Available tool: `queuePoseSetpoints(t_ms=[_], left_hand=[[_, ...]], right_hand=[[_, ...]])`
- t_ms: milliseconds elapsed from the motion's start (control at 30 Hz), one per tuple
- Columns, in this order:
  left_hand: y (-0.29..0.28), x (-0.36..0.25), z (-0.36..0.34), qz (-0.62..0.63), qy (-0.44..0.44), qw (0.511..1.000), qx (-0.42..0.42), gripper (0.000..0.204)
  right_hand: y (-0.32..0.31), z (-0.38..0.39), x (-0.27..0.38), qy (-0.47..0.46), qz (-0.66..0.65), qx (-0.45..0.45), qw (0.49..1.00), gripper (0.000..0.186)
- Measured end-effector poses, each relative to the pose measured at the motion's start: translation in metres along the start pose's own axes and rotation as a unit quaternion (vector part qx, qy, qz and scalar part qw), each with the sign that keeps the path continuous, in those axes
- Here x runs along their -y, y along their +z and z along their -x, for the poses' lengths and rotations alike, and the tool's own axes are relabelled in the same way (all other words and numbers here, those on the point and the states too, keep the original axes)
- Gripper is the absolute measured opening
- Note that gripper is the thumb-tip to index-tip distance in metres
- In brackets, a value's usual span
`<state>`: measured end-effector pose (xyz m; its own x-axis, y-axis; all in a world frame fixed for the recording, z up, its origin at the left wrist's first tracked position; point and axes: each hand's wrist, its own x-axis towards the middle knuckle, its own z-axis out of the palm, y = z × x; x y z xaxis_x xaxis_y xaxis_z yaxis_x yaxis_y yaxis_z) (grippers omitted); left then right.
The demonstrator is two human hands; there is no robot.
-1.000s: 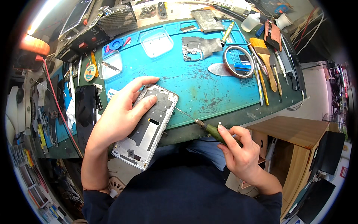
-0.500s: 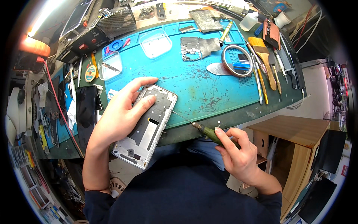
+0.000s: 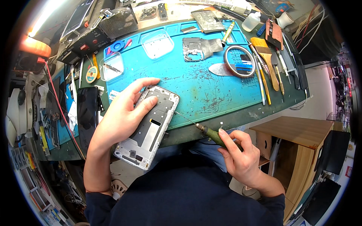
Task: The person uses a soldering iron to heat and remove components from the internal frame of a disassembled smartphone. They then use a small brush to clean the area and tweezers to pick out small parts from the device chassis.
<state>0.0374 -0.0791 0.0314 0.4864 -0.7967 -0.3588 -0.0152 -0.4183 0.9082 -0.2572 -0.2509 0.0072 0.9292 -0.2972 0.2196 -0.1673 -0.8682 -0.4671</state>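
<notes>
One phone frame is held by the left hand over the near edge of the surface; the right hand grips a green-handled tool, its tip at the frame's side.

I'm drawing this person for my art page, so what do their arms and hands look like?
The left hand and right hand are bare, with no gloves, rings or watch to be seen. The forearms are bare too. Dark navy sleeves end near the elbows, with no markings I can see.
</notes>
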Motion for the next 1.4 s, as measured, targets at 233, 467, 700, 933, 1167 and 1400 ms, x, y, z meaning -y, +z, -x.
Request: queuePoseSetpoints(t_ms=[233, 467, 700, 933, 1167, 1400], left_hand=[[0.001, 0.000, 0.000, 0.014, -0.001, 1.000, -0.001, 0.044], [0.001, 0.000, 0.000, 0.009, 0.002, 1.000, -0.002, 0.044], [-0.001, 0.000, 0.000, -0.028, 0.005, 1.000, -0.004, 0.043], [-0.001, 0.002, -0.001, -0.026, 0.013, 1.000, -0.004, 0.044], [-0.003, 0.005, -0.002, -0.028, 0.013, 1.000, 0.000, 0.043], [-0.001, 0.006, -0.002, -0.014, 0.015, 1.000, -0.003, 0.044]], right_hand=[[-0.001, -0.001, 0.003, 0.001, 0.011, -0.003, 1.000, 0.065], [-0.001, 0.000, 0.003, -0.022, 0.012, -0.005, 1.000, 0.067], [0.000, 0.003, 0.004, -0.026, -0.004, -0.001, 1.000, 0.066], [0.004, 0.007, 0.004, -0.024, -0.008, -0.012, 1.000, 0.065], [0.003, 0.010, 0.006, -0.027, -0.005, -0.004, 1.000, 0.064], [0.006, 0.012, 0.007, -0.034, -0.016, -0.006, 0.999, 0.063]])
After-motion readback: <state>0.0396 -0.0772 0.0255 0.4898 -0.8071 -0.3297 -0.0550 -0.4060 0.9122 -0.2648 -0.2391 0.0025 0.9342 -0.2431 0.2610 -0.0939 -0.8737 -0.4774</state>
